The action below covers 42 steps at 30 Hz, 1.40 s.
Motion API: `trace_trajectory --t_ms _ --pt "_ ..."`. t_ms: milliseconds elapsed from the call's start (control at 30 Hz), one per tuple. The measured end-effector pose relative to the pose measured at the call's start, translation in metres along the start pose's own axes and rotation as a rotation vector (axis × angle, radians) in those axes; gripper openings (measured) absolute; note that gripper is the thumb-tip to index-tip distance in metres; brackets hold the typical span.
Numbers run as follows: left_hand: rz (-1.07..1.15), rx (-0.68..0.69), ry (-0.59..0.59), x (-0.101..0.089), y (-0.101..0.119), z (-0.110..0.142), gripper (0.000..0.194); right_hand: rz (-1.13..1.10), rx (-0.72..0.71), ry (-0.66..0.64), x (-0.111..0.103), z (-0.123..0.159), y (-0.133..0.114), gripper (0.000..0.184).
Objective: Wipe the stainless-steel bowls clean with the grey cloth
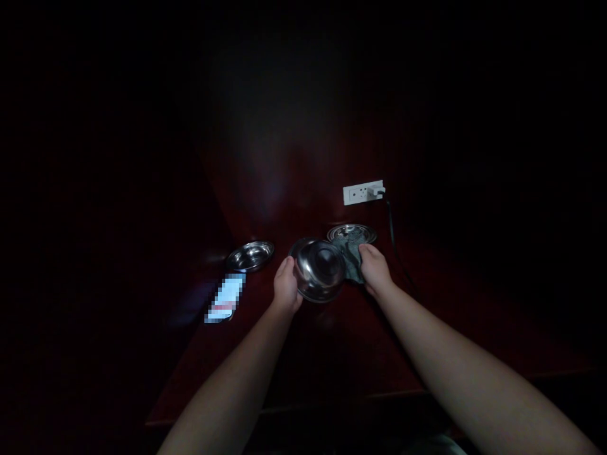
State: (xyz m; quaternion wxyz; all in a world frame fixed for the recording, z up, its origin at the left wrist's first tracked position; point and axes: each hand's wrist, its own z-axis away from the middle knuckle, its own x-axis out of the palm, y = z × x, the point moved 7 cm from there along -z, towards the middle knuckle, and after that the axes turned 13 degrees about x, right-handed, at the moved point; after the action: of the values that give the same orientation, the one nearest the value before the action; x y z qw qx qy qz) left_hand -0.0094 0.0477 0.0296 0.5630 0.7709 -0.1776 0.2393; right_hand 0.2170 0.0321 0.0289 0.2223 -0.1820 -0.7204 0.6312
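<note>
My left hand [286,285] grips the rim of a shiny steel bowl [318,270], tilted so its inside faces me, just above a dark red table [332,341]. My right hand [374,268] is closed on a dark grey cloth [349,256] pressed against the bowl's right side. A flat steel plate [351,232] lies just behind the cloth. A second steel bowl [250,255] sits on the table to the left, apart from both hands.
A white wall socket [363,192] with a plug and a dark cable [391,227] sits behind the plate. A bright, blurred-out flat object [225,299] lies on the table's left part. The surroundings are very dark.
</note>
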Motion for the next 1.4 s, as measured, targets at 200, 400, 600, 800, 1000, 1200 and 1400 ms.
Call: trace_trajectory --t_ms 200,400,600,800,1000,1200,1400 --pt "0.017 -0.056 0.046 0.004 -0.004 0.009 0.025 0.244 -0.218 -0.095 0.012 0.017 -0.024 0.039" --pt "0.034 -0.101 0.134 0.0 -0.012 0.009 0.026 0.339 -0.293 -0.216 0.03 0.03 -0.021 0.048" --pt "0.047 -0.161 0.154 -0.008 -0.025 0.001 0.027 0.454 -0.317 -0.271 0.041 0.031 -0.016 0.054" --pt "0.021 -0.176 0.166 -0.017 -0.034 -0.006 0.025 0.519 -0.319 -0.287 0.043 0.028 -0.012 0.054" --pt "0.01 -0.192 0.172 -0.023 -0.043 -0.014 0.026 0.591 -0.301 -0.32 0.048 0.024 0.0 0.055" --pt "0.066 -0.235 0.182 -0.025 -0.052 -0.017 0.027 0.759 -0.486 -0.383 0.059 0.032 -0.004 0.06" --pt "0.12 -0.261 0.19 -0.025 -0.056 -0.019 0.029 0.838 -0.56 -0.446 0.065 0.044 -0.01 0.065"
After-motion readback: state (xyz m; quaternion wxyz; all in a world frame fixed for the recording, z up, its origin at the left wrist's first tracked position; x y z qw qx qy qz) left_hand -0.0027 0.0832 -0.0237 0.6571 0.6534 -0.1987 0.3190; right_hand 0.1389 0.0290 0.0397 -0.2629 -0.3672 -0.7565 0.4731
